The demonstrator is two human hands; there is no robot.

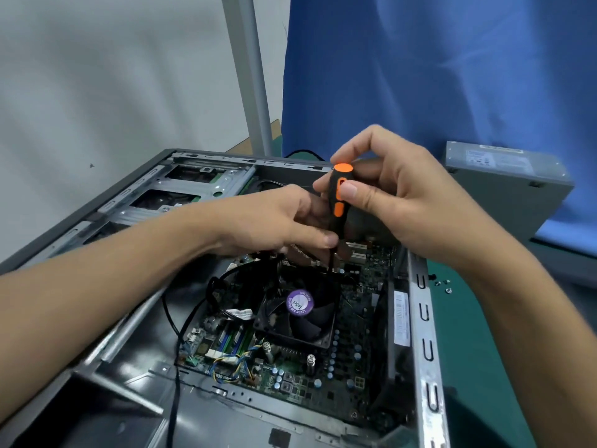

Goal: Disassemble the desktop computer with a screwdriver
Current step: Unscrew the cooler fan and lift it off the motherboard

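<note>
Desktop computer (pixel 423 350) lying on its side on the green surface (pixel 471 367), side panel off, board and black cooler fan (pixel 300 315) exposed. Upright over the fan's far edge, a black-and-orange screwdriver (pixel 338 195), tip down by the far corner of the fan frame, the contact point too dark to make out. Right hand (pixel 397 202) pinching the handle near the orange cap between thumb and fingertips. Left hand (pixel 277 221) reaching in from the other side, thumb and fingers closed on the lower handle at the root of the shaft. Both hands directly above the middle of the open case, well inside its walls. Likely step: backing out a cooler mounting screw at that far corner. Next move, probably: firm downward pressure and a twist from the right fingertips, with the left as guide for a plumb shaft. Loose screws (pixel 444 284) on the surface just beside the case's right wall.
</note>
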